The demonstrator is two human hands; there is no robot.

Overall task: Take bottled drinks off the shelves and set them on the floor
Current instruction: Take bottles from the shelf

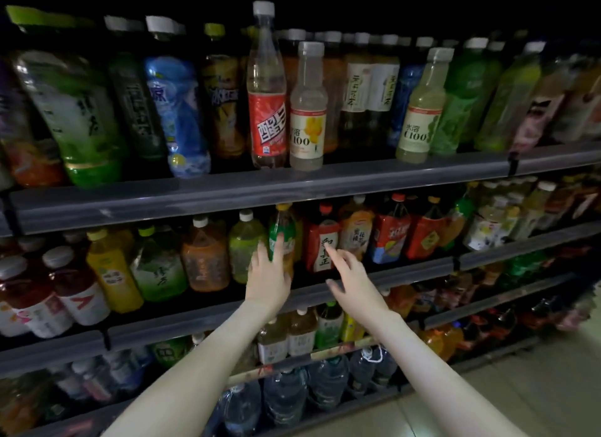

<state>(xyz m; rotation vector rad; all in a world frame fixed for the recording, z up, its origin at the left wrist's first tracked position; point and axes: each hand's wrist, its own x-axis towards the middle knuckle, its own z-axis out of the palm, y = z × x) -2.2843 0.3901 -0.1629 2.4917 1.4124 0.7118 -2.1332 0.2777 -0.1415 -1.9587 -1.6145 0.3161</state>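
On the second shelf [406,271] stands a green-labelled bottle [282,223] with a yellow cap. My left hand [268,278] reaches up to it, and two straight fingers lie against its label. Just to the right is a red bottle [313,233] with a white vertical label and a red cap. My right hand [354,282] stretches toward it with fingers spread, the index fingertip at the label. Neither hand holds anything.
The top shelf [260,192] carries a row of tall bottles, among them a red-labelled clear one [266,88]. Lower shelves hold smaller tea bottles [302,331] and large water jugs [327,381]. Pale tiled floor [536,391] shows at the lower right.
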